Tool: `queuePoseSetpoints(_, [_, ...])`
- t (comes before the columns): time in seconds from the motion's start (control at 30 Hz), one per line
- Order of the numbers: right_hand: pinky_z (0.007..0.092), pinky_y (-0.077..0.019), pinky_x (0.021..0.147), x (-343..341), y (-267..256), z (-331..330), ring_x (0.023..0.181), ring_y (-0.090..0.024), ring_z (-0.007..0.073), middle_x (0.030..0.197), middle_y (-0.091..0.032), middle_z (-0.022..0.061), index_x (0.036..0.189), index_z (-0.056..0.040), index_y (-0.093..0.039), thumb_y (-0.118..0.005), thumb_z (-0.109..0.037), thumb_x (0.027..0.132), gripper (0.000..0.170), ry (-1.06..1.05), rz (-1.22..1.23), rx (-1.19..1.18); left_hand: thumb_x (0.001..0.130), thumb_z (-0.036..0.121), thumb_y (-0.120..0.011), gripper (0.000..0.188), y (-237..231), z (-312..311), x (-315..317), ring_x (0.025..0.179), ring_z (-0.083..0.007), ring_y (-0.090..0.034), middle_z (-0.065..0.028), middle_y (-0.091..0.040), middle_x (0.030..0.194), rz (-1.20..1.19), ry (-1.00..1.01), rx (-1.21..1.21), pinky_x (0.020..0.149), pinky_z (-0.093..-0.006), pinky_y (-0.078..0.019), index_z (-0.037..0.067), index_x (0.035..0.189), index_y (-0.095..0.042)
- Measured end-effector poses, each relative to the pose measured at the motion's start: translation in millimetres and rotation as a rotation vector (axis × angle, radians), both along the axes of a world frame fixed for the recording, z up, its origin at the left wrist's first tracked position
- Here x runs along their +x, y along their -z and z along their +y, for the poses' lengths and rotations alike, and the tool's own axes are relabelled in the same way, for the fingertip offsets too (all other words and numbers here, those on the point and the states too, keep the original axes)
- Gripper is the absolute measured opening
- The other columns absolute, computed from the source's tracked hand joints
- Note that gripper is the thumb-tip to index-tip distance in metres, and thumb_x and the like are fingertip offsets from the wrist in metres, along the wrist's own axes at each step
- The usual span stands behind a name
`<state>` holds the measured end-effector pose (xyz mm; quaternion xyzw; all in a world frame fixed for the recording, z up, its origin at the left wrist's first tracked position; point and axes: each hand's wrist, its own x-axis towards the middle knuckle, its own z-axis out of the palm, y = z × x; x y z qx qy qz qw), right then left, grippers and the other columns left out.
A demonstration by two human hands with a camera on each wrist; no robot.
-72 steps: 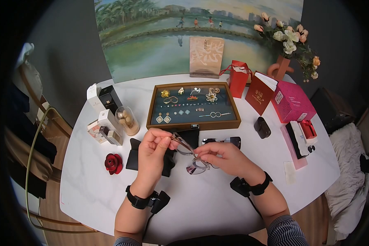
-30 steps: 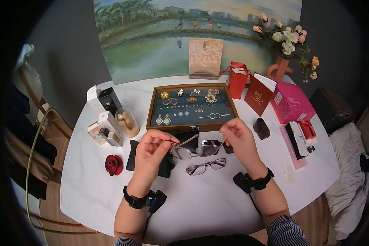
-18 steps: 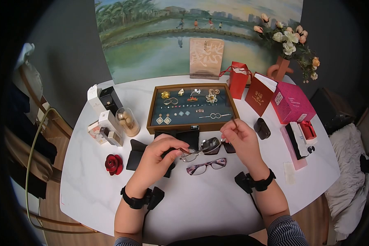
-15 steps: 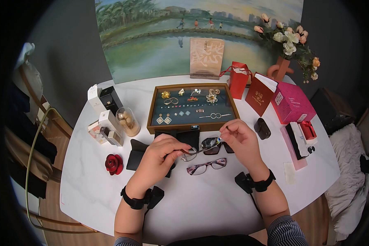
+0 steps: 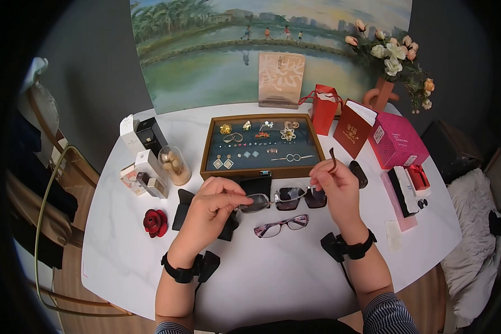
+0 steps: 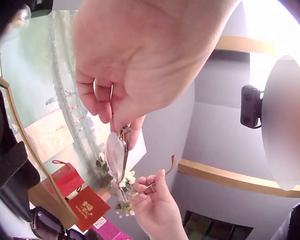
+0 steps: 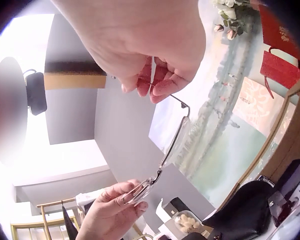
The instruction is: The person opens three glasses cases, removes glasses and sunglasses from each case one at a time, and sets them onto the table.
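Clear-lensed eyeglasses with a thin metal frame (image 5: 256, 204) are held up between both hands above the table. My left hand (image 5: 210, 210) pinches them at the left end of the frame, its fingers over the edge of that lens (image 6: 116, 156). The right hand (image 5: 339, 195) pinches the other temple arm, whose brown tip (image 5: 333, 158) sticks up past the fingers. In the right wrist view the bridge and the thin temple (image 7: 179, 101) show between the hands. Below lie purple-patterned eyeglasses (image 5: 281, 226), and dark sunglasses (image 5: 316, 199) partly behind the held pair.
Black cases (image 5: 185, 207) lie beside the left hand, near a red rose (image 5: 155, 222). A framed jewellery case (image 5: 264, 171) stands just beyond the hands. Small boxes (image 5: 147, 167) and a glass dome (image 5: 174, 166) are left; a dark case (image 5: 358, 173) and pink box (image 5: 398, 139) right.
The right hand has moved right and pulled its end of the eyeglasses away from the left. The frame has turned from tilted to nearly level, uncovering the patterned pair and the sunglasses.
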<state>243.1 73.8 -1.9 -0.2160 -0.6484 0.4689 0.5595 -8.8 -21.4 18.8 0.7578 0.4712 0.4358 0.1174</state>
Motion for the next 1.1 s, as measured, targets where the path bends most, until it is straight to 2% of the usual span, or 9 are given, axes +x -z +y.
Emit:
queuePoseSetpoints(0.1, [0.0202, -0.0445, 0.066, 1, -1, 1, 0.076, -0.057, 0.0083, 0.090, -0.060, 0.0029, 0.091, -0.0010, -0.060, -0.060, -0.009, 0.094, 0.008, 0.027, 0.013, -0.026, 0.079, -0.014, -0.058, 0.029, 2, -2, 3, 0.089, -0.0211, -0.058, -0.0041, -0.061, 0.091, -0.167, 0.027, -0.168, 0.078, -0.0312, -0.0471, 0.006, 0.094, -0.073])
queuePoseSetpoints(0.3, [0.0207, -0.0440, 0.065, 3, 1, 3, 0.075, -0.056, 0.0076, 0.088, -0.057, 0.0021, 0.090, -0.0006, -0.060, -0.062, -0.007, 0.093, 0.007, 0.027, 0.024, -0.028, 0.079, -0.013, -0.059, 0.023, 4, 0, 1, 0.090, -0.0231, -0.057, -0.0052, -0.058, 0.096, 0.034, 0.059, -0.129, 0.079, -0.0317, -0.0473, 0.005, 0.088, -0.069])
queuePoseSetpoints(0.47, [0.0207, -0.0432, 0.065, -2, 3, 0, 0.073, -0.053, 0.0066, 0.086, -0.053, 0.0013, 0.087, 0.0005, -0.059, -0.063, -0.004, 0.091, 0.007, 0.018, -0.040, -0.035, 0.075, -0.004, -0.067, 0.013, 9, 0, 8, 0.093, -0.0269, -0.054, -0.0068, -0.056, 0.093, 0.190, -0.050, -0.033, 0.083, -0.0347, -0.0455, 0.004, 0.084, -0.066])
queuePoseSetpoints(0.6, [0.0200, -0.0412, 0.063, -11, 6, -6, 0.071, -0.049, 0.0056, 0.084, -0.051, 0.0008, 0.083, 0.0019, -0.056, -0.066, -0.002, 0.089, 0.012, 0.008, -0.074, -0.043, 0.075, -0.002, -0.068, 0.010, 8, -2, 14, 0.092, -0.0270, -0.054, -0.0067, -0.055, 0.092, 0.223, -0.049, -0.090, 0.082, -0.0349, -0.0453, 0.003, 0.083, -0.066])
queuePoseSetpoints(0.7, [0.0203, -0.0406, 0.060, -13, 8, -6, 0.069, -0.048, 0.0056, 0.082, -0.050, 0.0006, 0.082, 0.0022, -0.056, -0.066, -0.004, 0.089, 0.014, 0.026, -0.113, 0.018, 0.074, -0.001, -0.070, 0.011, 15, 1, 13, 0.086, -0.0271, -0.054, -0.0069, -0.054, 0.087, 0.241, -0.047, -0.030, 0.078, -0.0344, -0.0460, 0.003, 0.084, -0.064])
queuePoseSetpoints(0.8, [0.0202, -0.0403, 0.059, -12, 7, -6, 0.068, -0.047, 0.0054, 0.081, -0.050, 0.0005, 0.082, 0.0021, -0.056, -0.066, -0.005, 0.089, 0.015, 0.025, -0.120, -0.012, 0.075, 0.000, -0.069, 0.014, 16, 2, 11, 0.080, -0.0254, -0.056, -0.0075, -0.055, 0.083, 0.208, -0.088, -0.016, 0.072, -0.0328, -0.0478, 0.003, 0.086, -0.061])
queuePoseSetpoints(0.87, [0.0203, -0.0404, 0.060, -10, 7, -5, 0.068, -0.048, 0.0055, 0.080, -0.050, 0.0003, 0.081, 0.0019, -0.055, -0.066, -0.007, 0.090, 0.017, 0.041, -0.149, -0.042, 0.079, -0.003, -0.063, 0.015, 15, 1, 11, 0.073, -0.0212, -0.058, -0.0076, -0.057, 0.081, 0.074, -0.106, -0.048, 0.066, -0.0302, -0.0484, 0.002, 0.092, -0.057])
queuePoseSetpoints(0.97, [0.0204, -0.0417, 0.061, -9, 4, -4, 0.068, -0.050, 0.0061, 0.080, -0.051, 0.0005, 0.080, 0.0013, -0.055, -0.066, -0.009, 0.090, 0.018, 0.052, -0.145, -0.081, 0.082, -0.004, -0.058, 0.016, 12, -2, 14, 0.072, -0.0170, -0.059, -0.0071, -0.058, 0.083, -0.092, -0.145, -0.116, 0.065, -0.0276, -0.0481, 0.001, 0.096, -0.054])
queuePoseSetpoints(1.1, [0.0209, -0.0434, 0.062, -8, 3, -2, 0.068, -0.053, 0.0067, 0.079, -0.053, 0.0010, 0.081, 0.0004, -0.056, -0.065, -0.009, 0.091, 0.017, 0.048, -0.119, -0.128, 0.084, -0.005, -0.056, 0.015, 11, 0, 13, 0.071, -0.0144, -0.058, -0.0065, -0.058, 0.081, -0.050, -0.230, -0.061, 0.064, -0.0260, -0.0471, 0.000, 0.098, -0.052])
